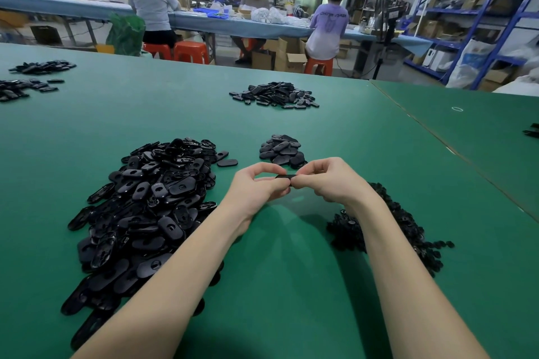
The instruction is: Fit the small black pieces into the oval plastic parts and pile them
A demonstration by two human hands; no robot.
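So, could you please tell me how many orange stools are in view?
4: two side by side behind the left worker, one partly hidden under the middle worker, one under the right worker. More may be hidden.

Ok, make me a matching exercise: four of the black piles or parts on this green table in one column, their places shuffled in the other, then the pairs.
Things:
1. big heap of oval plastic parts
2. heap of small black pieces
3. small pile of oval parts
4. single oval part

Places:
A. pinched between left hand and right hand
B. under the right forearm
C. left of the left forearm
D. just beyond the hands

Pairs: 1-C, 2-B, 3-D, 4-A
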